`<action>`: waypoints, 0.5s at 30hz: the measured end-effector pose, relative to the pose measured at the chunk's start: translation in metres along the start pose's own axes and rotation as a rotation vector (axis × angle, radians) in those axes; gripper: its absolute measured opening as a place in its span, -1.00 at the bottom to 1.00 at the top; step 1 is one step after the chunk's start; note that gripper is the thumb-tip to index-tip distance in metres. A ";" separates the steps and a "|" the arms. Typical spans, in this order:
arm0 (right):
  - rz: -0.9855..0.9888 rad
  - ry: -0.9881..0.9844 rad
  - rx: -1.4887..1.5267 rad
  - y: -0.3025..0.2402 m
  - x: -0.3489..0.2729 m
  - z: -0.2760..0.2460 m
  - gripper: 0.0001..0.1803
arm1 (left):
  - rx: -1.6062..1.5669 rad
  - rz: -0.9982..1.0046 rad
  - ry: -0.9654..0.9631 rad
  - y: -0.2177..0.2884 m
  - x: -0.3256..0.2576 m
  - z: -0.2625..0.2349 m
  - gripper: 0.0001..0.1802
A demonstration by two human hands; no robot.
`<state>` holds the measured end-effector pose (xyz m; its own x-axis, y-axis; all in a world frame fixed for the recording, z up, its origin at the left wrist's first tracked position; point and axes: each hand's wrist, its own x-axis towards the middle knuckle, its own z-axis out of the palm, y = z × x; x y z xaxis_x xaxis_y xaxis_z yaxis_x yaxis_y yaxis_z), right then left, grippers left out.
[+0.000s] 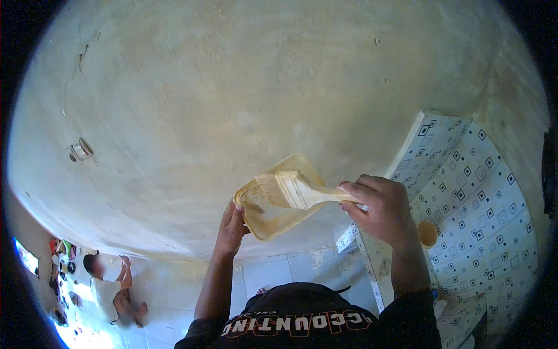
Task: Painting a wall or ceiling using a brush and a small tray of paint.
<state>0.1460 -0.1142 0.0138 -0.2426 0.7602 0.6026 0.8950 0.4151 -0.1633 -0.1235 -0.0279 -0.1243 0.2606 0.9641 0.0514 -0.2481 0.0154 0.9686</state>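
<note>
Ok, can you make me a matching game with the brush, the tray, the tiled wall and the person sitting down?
Things:
1. paintbrush
2. plastic tray
3. tiled wall
4. seated person

Places:
A. on the floor, lower left
B. held in the right hand
C. at the right, with square patterns
D. held by the left hand

Pairs: 1-B, 2-D, 3-C, 4-A

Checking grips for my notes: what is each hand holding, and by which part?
Left hand grips the shallow tray by its near edge; right hand holds the brush by its handle.
</note>
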 end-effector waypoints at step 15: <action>-0.274 -0.182 0.042 0.015 -0.004 -0.007 -0.72 | 0.306 0.165 0.068 -0.010 -0.023 0.019 -0.41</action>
<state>0.1633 -0.1146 0.0139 -0.5386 0.6924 0.4800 0.7718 0.6340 -0.0486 -0.1090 -0.0553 -0.1304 0.1750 0.9626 0.2071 0.0120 -0.2124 0.9771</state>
